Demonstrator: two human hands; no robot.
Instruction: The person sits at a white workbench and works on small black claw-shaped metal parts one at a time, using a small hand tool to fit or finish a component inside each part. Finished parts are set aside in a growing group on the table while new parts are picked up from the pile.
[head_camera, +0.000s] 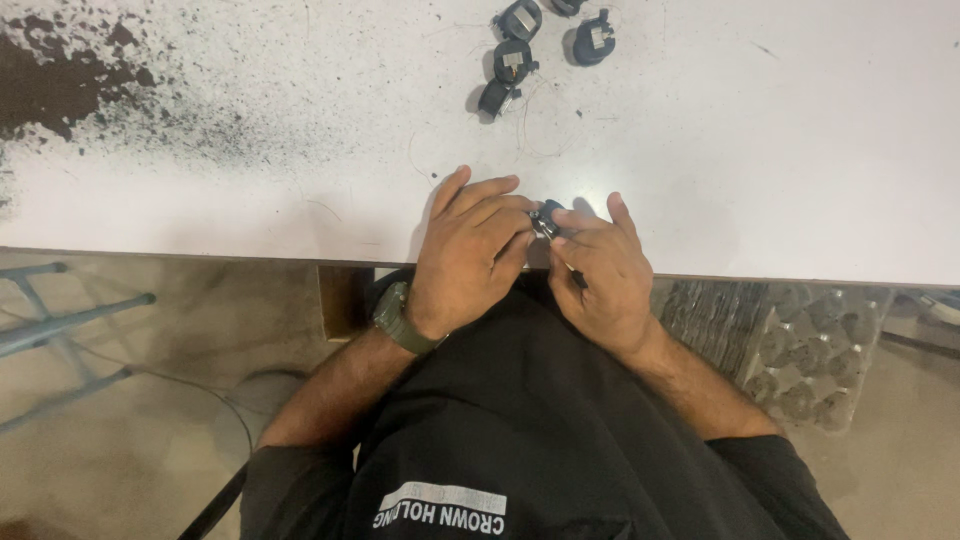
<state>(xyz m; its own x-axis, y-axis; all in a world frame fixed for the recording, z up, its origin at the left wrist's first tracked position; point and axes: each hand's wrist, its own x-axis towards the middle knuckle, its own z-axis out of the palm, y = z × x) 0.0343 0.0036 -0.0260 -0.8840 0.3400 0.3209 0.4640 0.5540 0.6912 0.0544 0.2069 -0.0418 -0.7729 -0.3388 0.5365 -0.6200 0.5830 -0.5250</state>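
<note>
Small dark part (547, 217) mostly behind fingers (500, 215)

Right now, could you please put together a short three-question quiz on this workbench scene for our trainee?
1. True or false: both hands hold one small dark part at the near edge of the white table.
2. Which wrist wears the watch: A left, B right?
3. Fill in: the group of loose dark parts lies at the table's ___ edge.

Key:
1. True: the left hand and the right hand meet on it.
2. A.
3. Far.
</note>
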